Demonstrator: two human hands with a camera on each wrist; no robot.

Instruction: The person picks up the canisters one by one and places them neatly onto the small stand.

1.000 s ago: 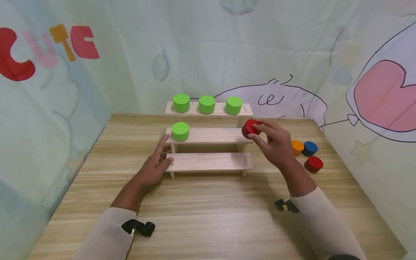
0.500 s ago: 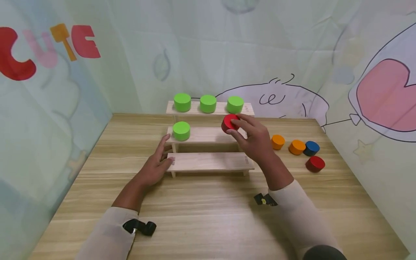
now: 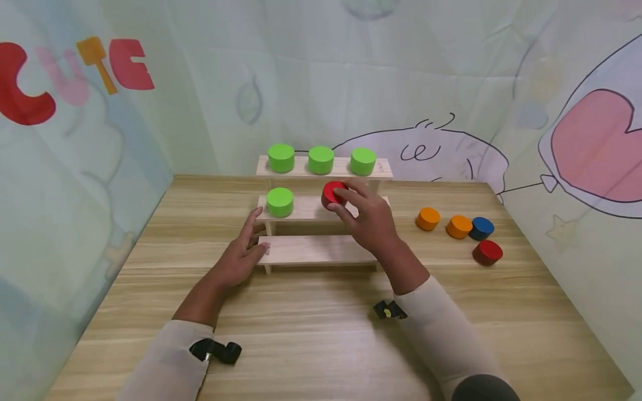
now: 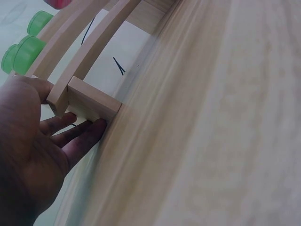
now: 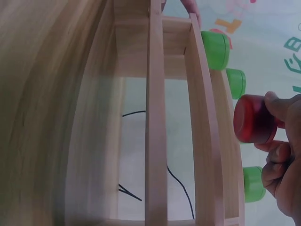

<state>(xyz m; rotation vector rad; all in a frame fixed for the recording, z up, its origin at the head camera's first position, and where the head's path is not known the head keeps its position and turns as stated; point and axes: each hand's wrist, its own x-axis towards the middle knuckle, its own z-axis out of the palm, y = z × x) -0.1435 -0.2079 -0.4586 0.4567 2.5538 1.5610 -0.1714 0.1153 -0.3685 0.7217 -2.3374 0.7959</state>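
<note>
The right hand (image 3: 370, 218) pinches a short, red cylindrical block (image 3: 331, 192) above the middle tier (image 3: 307, 209) of a pale wooden stand (image 3: 313, 249), seemingly leaving the block's base free; the left hand (image 3: 239, 257), fingers loosely extended, touches the stand's left end, probably to steady it.

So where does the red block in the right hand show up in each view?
Head: red block near the centre, held by the right hand.
Left wrist: red block cut off at the top edge, left of centre.
Right wrist: red block right of centre, mid-height.
Shared landmark: tiered wooden rack.
</note>
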